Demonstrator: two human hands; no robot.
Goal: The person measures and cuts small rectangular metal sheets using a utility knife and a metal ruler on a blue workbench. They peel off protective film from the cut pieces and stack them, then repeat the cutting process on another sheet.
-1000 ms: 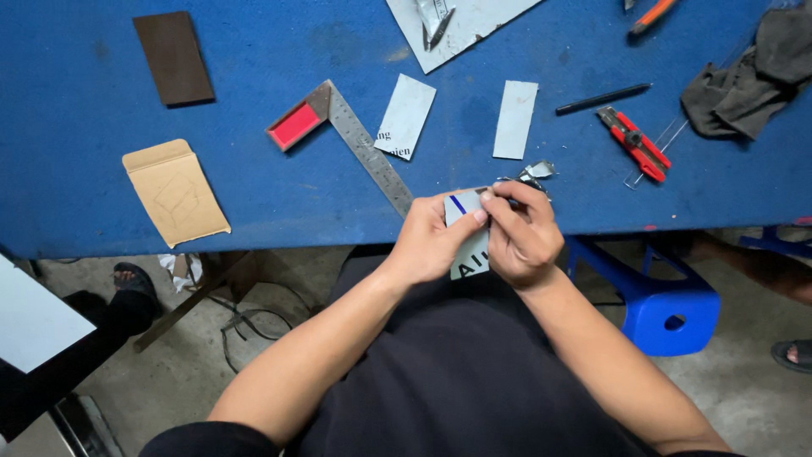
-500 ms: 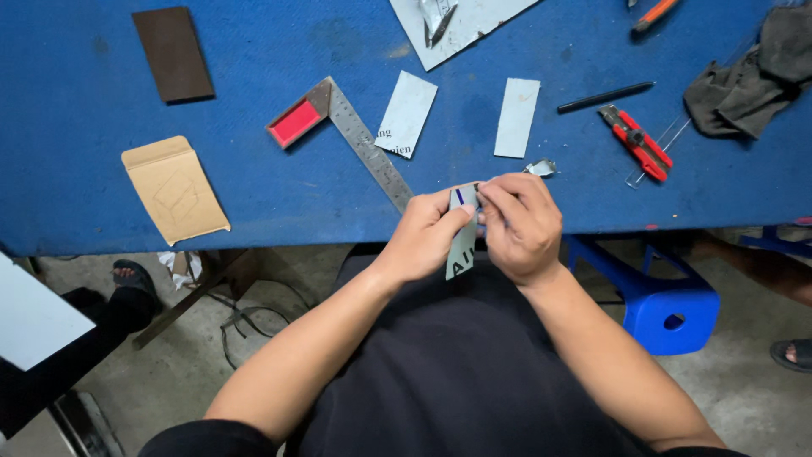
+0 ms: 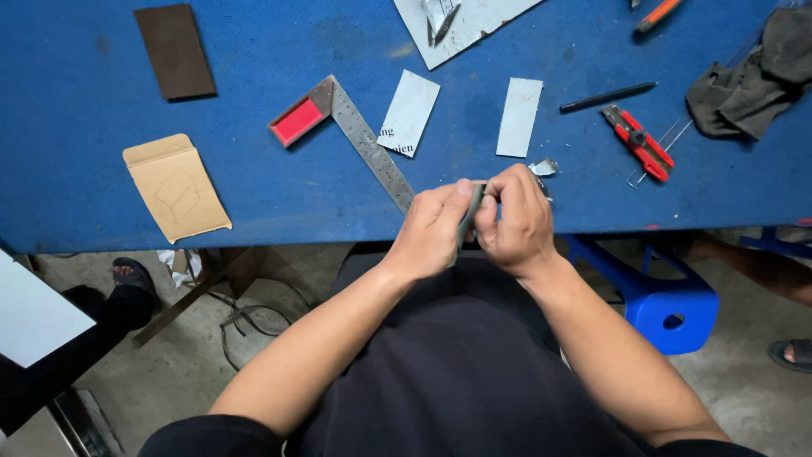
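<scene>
Both hands pinch the thin grey strip: left hand (image 3: 431,230) and right hand (image 3: 514,218) clamped on it edge-on (image 3: 468,222), just off the worktop (image 3: 254,195) edge. Best grip close, bend slowly.

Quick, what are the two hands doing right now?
Left hand: closed, pinching the thin grey strip.
Right hand: closed on the same strip, from the other side.
</scene>
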